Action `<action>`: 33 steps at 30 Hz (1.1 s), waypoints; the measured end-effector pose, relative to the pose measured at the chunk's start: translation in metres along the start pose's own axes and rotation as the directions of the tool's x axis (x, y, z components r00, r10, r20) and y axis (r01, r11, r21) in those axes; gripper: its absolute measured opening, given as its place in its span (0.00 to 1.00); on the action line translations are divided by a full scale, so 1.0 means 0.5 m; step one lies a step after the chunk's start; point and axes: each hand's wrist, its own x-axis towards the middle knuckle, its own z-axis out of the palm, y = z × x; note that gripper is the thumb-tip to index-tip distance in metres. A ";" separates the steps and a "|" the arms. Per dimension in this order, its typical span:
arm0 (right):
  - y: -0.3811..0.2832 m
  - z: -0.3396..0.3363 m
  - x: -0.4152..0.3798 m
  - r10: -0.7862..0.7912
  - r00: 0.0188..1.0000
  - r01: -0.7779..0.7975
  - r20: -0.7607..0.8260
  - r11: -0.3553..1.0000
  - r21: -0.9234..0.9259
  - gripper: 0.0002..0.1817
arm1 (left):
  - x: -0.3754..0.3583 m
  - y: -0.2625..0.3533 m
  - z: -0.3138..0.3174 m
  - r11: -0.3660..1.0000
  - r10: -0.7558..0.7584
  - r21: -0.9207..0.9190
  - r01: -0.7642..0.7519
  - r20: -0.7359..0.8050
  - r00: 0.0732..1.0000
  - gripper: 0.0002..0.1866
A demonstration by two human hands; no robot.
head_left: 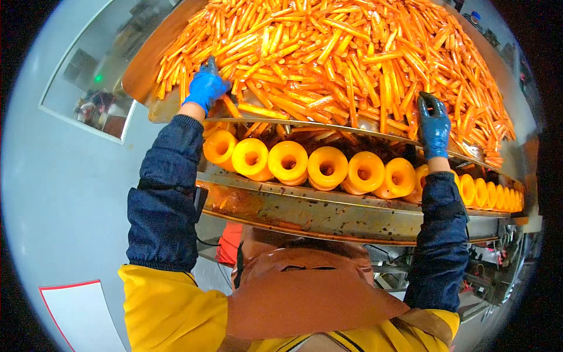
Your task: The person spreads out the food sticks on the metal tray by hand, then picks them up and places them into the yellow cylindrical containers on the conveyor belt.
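A big heap of shiny, orange, sauce-coated sticks (328, 53) fills a metal tray (138, 82). My left hand (206, 87), in a bright blue glove, is at the near left side of the heap, fingers apart and touching the sticks, with none visibly gripped. On the right, my right hand (434, 124) reaches over the tray's near edge in a blue glove with darkened, wet-looking fingers. Its fingers point forward against the sticks, and nothing shows in its grasp. Just below the tray edge runs a row of yellow-orange funnel-like cups (327, 168) with round holes.
A stained metal ledge (316, 211) lies between the cups and my brown apron (311, 299). To the left is a pale wall with a window (88, 76) and a red-edged white board (82, 317). Machinery (492, 264) stands at lower right.
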 end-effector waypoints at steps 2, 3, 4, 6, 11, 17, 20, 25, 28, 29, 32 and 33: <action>0.011 0.004 0.002 -0.018 1.000 0.018 -0.003 1.000 -0.022 0.13 | 0.024 -0.019 0.004 0.985 -0.072 -0.147 0.091 0.129 0.989 0.45; 0.014 0.006 0.003 -0.030 1.000 0.030 -0.011 1.000 -0.010 0.13 | 0.020 -0.018 -0.012 0.989 -0.028 -0.142 0.050 0.154 0.988 0.38; 0.015 0.007 0.002 -0.042 0.999 0.042 -0.018 0.999 0.005 0.13 | 0.017 -0.030 -0.011 0.988 -0.030 -0.144 0.053 0.157 0.987 0.38; 0.009 0.005 0.003 -0.043 0.999 0.043 -0.018 0.999 -0.007 0.13 | 0.009 -0.060 -0.024 0.862 -0.126 -0.460 0.214 0.214 0.969 0.33; 0.005 0.002 0.003 -0.011 1.000 0.011 0.007 1.000 -0.009 0.14 | -0.124 -0.063 -0.065 0.435 -0.204 -0.875 0.211 0.132 0.970 0.25; 0.024 0.010 0.004 -0.014 1.000 0.014 0.005 0.999 -0.031 0.14 | -0.321 -0.011 -0.040 -0.495 -0.121 -0.850 0.181 0.274 0.954 0.23; 0.023 0.012 0.006 -0.031 1.000 0.030 -0.006 0.998 -0.046 0.15 | -0.381 0.027 -0.006 -0.476 0.018 -0.821 0.314 0.348 0.937 0.25; 0.018 0.006 0.006 0.035 0.999 -0.034 0.037 0.999 -0.029 0.14 | -0.408 0.046 -0.030 -0.487 -0.069 -0.856 0.173 0.235 0.970 0.27; 0.024 0.010 0.005 -0.016 1.000 0.016 0.005 0.997 -0.071 0.14 | -0.401 0.030 -0.040 -0.443 -0.226 -0.896 0.007 0.120 0.967 0.27; 0.027 0.012 0.006 -0.017 1.000 0.017 0.006 0.998 -0.067 0.14 | -0.397 0.019 -0.032 -0.440 -0.229 -0.898 0.005 0.118 0.966 0.27; 0.025 0.011 0.006 -0.011 1.000 0.011 0.007 1.000 -0.030 0.14 | -0.392 0.000 0.003 -0.360 -0.214 -0.928 0.097 0.184 0.959 0.27; 0.016 0.007 0.006 -0.002 1.000 0.002 0.009 1.000 -0.026 0.14 | -0.392 0.009 0.008 -0.389 -0.165 -0.913 0.124 0.202 0.965 0.27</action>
